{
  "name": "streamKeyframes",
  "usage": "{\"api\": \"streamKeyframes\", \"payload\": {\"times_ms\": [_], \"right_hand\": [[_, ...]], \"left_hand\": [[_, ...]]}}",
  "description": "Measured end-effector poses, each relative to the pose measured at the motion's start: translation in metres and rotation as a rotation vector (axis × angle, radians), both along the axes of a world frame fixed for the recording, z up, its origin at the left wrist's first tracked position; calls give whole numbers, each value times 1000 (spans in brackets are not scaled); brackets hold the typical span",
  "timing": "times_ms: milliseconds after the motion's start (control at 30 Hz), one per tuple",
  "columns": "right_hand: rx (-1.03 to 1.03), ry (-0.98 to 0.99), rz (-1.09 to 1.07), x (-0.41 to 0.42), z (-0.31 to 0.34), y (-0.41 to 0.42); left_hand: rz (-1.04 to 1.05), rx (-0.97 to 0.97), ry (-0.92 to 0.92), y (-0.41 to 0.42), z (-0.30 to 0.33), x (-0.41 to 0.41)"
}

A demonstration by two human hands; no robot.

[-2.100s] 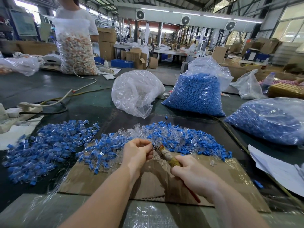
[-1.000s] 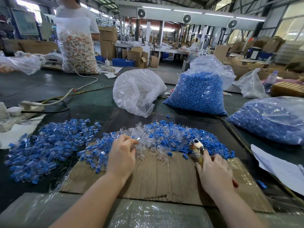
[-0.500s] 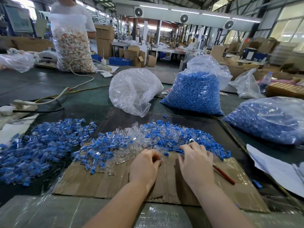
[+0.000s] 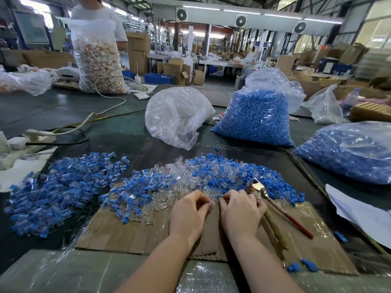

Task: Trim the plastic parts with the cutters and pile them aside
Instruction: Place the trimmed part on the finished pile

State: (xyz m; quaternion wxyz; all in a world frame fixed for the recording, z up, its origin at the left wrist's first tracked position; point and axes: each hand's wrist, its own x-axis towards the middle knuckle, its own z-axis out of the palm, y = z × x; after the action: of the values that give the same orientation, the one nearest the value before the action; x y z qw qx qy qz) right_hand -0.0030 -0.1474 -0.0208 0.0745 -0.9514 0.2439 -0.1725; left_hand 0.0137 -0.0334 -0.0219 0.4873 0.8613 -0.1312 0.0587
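A mixed heap of blue and clear plastic parts (image 4: 190, 176) lies along the far edge of a cardboard sheet (image 4: 137, 235). My left hand (image 4: 189, 212) and right hand (image 4: 241, 212) sit close together at the heap's near edge, fingers curled. The left fingertips pinch a clear part (image 4: 211, 201). The right fingertips pinch a small blue part (image 4: 219, 196). The cutters (image 4: 275, 210) lie on the cardboard just right of my right hand, jaws toward the heap, with one red and one tape-wrapped handle. A second pile of blue-and-clear parts (image 4: 63, 187) lies to the left.
Behind the heap stand a crumpled clear bag (image 4: 177, 115) and a full bag of blue parts (image 4: 258, 117); another blue bag (image 4: 349, 151) lies at the right. Paper sheets (image 4: 359, 210) are at the right, a power strip and cables (image 4: 38, 134) at the left. A person (image 4: 97, 49) stands beyond.
My right hand laid the cutters on the cardboard and let go. Both hands then reached into the heap's edge and have drawn together, each pinching a small part.
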Motion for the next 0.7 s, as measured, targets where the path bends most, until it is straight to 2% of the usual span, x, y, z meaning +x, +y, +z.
{"api": "streamKeyframes", "payload": {"times_ms": [267, 400, 533, 700], "right_hand": [[188, -171, 121, -12, 0, -1], [226, -201, 225, -18, 1, 1], [248, -310, 299, -22, 3, 5], [235, -308, 365, -23, 1, 5]], "left_hand": [[3, -82, 15, 0, -2, 0], [25, -106, 12, 2, -2, 2], [35, -138, 17, 2, 0, 1], [33, -181, 53, 3, 0, 1]]}}
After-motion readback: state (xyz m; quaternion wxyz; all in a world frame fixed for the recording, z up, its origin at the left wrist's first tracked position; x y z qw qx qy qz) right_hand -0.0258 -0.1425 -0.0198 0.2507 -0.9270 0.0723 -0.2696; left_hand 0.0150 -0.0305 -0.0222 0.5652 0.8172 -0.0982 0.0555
